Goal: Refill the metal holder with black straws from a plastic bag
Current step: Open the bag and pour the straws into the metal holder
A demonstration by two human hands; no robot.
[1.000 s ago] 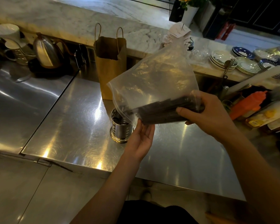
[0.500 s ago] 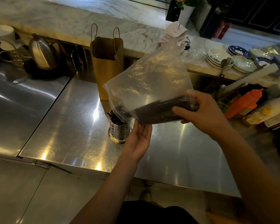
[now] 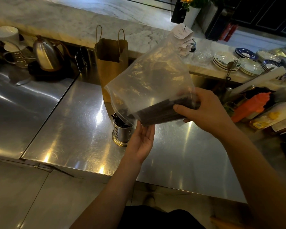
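A clear plastic bag [image 3: 152, 80] hangs tilted above the steel counter, with a bundle of black straws [image 3: 160, 113] lying along its lower edge. My right hand [image 3: 203, 111] grips the bag's right end, fingers curled round the straws. My left hand [image 3: 141, 139] is below the bag's lower corner, palm up, fingertips touching the plastic. The perforated metal holder [image 3: 121, 134] stands on the counter just under the bag's low left end, with some black straws [image 3: 120, 120] showing at its rim.
A brown paper bag [image 3: 111, 63] stands behind the holder. A steel kettle [image 3: 45, 55] and mugs [image 3: 5, 36] sit at the left. Stacked plates [image 3: 224, 61], an orange squeeze bottle [image 3: 253, 104] and other bottles crowd the right. The steel counter [image 3: 73, 129] has a front edge near me.
Black straws now show in the holder's mouth, where none showed a second ago. The bag and both hands have barely moved.
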